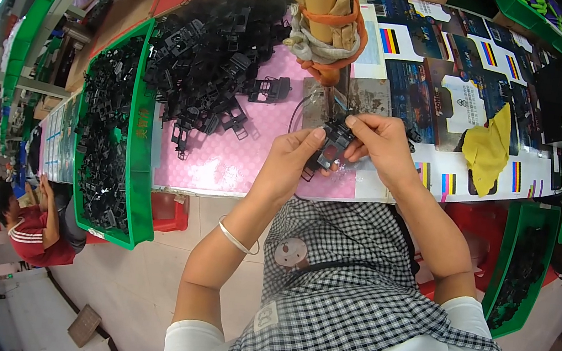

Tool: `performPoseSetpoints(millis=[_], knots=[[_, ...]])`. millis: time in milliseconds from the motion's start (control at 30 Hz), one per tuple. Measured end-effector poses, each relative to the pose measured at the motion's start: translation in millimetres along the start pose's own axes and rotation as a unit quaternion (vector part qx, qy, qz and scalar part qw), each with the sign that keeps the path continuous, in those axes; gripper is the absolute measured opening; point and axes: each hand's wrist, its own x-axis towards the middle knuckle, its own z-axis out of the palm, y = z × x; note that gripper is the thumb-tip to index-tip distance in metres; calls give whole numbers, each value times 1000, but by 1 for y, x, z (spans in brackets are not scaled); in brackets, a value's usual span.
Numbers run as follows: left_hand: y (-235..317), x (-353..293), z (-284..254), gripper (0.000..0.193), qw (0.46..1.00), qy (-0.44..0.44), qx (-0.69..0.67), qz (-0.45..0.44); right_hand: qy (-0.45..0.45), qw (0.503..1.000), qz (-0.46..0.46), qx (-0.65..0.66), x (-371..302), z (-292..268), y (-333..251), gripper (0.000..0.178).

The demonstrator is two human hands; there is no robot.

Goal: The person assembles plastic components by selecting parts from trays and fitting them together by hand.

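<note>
Both hands hold a small black plastic part [333, 142] above the front edge of the table. My left hand [292, 154] pinches its left side between thumb and fingers. On its upper right side, my right hand [379, 140] grips it with the thumb and forefinger close to the top. The fingers hide some of the part. Just beyond it stands a tool with a tan handle [319, 8], wrapped in cloth and an orange band, over a worn metal plate [371, 96]. To the left, a large heap of black plastic frames [218, 59] lies on the pink sheet [211, 162].
A green bin [141, 184] full of black parts hangs at the table's left edge. On the right lie a yellow cloth [489, 151] and printed sheets [410, 72]. Another green bin [546, 241] is low at right. A seated person [36, 231] works far left.
</note>
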Motion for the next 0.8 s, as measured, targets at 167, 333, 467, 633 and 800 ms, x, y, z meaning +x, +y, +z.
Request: performPoseSetpoints(millis=[167, 333, 467, 633, 800], knots=[[2, -4, 3, 32, 1000, 12, 6, -10, -4, 1000, 0, 13, -1, 0, 3, 22], [2, -5, 5, 31, 1000, 19, 1, -8, 0, 1000, -5, 6, -2, 0, -2, 22], [2, -4, 6, 31, 1000, 18, -1, -3, 2, 1000, -3, 8, -1, -1, -2, 22], [2, -4, 7, 32, 1000, 17, -7, -4, 1, 1000, -4, 0, -1, -1, -4, 23], [-1, -1, 7, 32, 1000, 20, -20, -2, 1, 1000, -1, -3, 0, -1, -5, 23]])
